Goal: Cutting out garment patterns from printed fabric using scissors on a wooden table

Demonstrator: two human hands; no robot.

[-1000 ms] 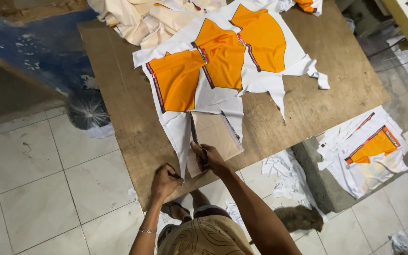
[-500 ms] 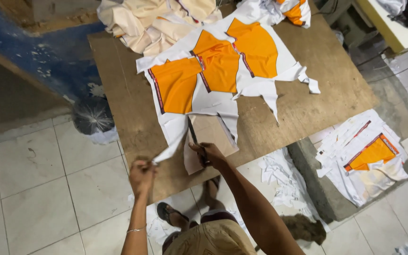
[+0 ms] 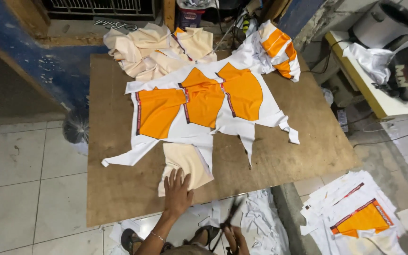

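A: Where is your left hand (image 3: 177, 192)?
B: It lies flat and open, fingers spread, on the cream cloth piece (image 3: 185, 165); that piece sits low in the middle of the frame, near the front edge of the brown board table (image 3: 119, 189).
A: And your right hand (image 3: 234, 236)?
B: It is at the bottom of the frame, closed around the black scissors (image 3: 227, 218); the blades point up and stand open, off the table.
A: What is just above the cream piece?
B: The white and orange cloth (image 3: 199, 101), spread flat mid-table; a cream cloth heap (image 3: 152, 52) lies at the top; white scraps (image 3: 256, 219) lie on the floor below; more orange and white pieces (image 3: 360, 217) sit at lower right.
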